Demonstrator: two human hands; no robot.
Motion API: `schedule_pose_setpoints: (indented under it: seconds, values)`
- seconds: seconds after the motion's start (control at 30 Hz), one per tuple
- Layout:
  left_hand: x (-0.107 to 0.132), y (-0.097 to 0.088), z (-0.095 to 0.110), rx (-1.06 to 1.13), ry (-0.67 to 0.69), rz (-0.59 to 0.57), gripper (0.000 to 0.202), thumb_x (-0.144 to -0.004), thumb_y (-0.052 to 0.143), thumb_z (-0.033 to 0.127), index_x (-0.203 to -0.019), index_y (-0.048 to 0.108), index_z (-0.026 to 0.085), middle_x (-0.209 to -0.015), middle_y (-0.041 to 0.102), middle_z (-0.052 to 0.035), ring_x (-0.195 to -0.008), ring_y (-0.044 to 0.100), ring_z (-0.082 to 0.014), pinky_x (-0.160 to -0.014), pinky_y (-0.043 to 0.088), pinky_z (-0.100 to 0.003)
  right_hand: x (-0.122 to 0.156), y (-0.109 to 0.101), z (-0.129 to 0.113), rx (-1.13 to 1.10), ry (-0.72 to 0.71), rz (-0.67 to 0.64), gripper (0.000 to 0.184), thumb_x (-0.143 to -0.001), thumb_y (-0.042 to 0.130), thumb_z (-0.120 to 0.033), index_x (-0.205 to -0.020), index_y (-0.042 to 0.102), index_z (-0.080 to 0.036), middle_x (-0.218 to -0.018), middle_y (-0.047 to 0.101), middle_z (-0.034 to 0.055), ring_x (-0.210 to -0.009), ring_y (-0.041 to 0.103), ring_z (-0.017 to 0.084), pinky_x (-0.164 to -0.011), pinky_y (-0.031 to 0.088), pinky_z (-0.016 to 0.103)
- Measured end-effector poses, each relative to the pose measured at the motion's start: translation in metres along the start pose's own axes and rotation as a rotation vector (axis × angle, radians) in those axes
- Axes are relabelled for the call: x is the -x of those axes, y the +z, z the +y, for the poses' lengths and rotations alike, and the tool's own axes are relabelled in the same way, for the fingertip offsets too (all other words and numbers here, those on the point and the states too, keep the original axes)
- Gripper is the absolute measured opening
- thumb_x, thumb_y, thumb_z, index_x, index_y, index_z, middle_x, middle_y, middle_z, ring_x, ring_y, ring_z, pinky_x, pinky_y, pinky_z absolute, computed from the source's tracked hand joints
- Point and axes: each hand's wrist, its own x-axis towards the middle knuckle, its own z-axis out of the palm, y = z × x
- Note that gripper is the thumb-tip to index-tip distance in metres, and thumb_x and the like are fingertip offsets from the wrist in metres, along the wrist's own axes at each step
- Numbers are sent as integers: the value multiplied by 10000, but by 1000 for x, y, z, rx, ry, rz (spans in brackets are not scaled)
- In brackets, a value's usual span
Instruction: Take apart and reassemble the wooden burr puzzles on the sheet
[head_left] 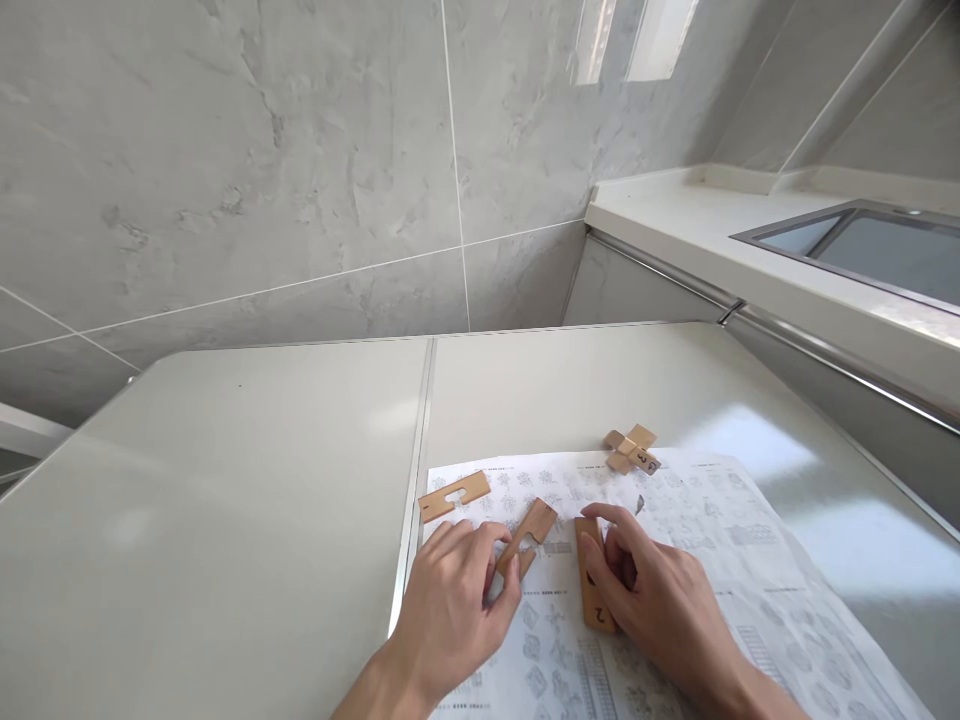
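My left hand [459,592] pinches a notched wooden puzzle piece [537,522] between thumb and index finger, near its lower end. The piece slants up to the right over the printed sheet [551,635]. My right hand [664,588] is closed on the side of a wooden block marked "2" [598,612], with the thumb and index finger against it; part of the block is hidden by the fingers. Beyond my left hand lies a flat wooden piece with a cut-out slot [475,487]. Several wooden pieces joined in a cross shape [631,452] sit at the sheet's far edge.
The sheet, covered in small diagrams, lies on the right half of a pale folding table [225,520] with a seam [424,400] down its middle. A grey tiled wall [300,170] stands behind. To the right is a white counter [675,210] with a sink [885,245].
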Motion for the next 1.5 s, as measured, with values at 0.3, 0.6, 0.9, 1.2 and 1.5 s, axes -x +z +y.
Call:
schedule_pose_setpoints:
  seconds: [0.3,0.6,0.9,1.2,1.5]
  values:
    - [-1,-5,2,49,42,-55,116,-949,565,135,-991,565,243,-641,537,50,-612,574,-180,-632,480,-321,1,2,1,17,-12,16,366,-1084,422,-515,-1146,638,-226,-524,566,-76,-370,537,142,-449,398,246]
    - [-1,-8,3,93,192,-138,230,-925,579,93,-1103,560,237,-696,604,29,-650,602,-196,-652,468,-327,1,2,0,16,-29,1,332,-1087,423,-479,-1160,620,-222,-526,543,-87,-374,537,145,-452,389,245]
    - [1,-8,3,101,221,-126,261,-921,571,69,-1129,554,226,-746,629,10,-675,594,-197,-654,451,-329,1,-2,-5,-95,-47,-97,248,-1086,457,-413,-1206,600,-249,-576,599,-86,-415,567,151,-478,409,261]
    - [-4,-12,4,120,165,-63,152,-982,655,210,-1124,601,211,-1130,649,-90,-979,615,-246,-823,546,-387,4,-6,-13,-255,-261,-292,272,-1062,471,-230,-1326,518,-274,-929,731,-10,-561,605,129,-588,468,269]
    - [-3,-3,-1,-19,-3,60,183,-1000,571,137,-1161,597,220,-1389,550,-127,-1358,496,-332,-1047,536,-513,6,-6,-11,-194,-330,-329,385,-1020,439,-149,-1392,483,-241,-702,566,-64,-537,537,135,-583,435,271]
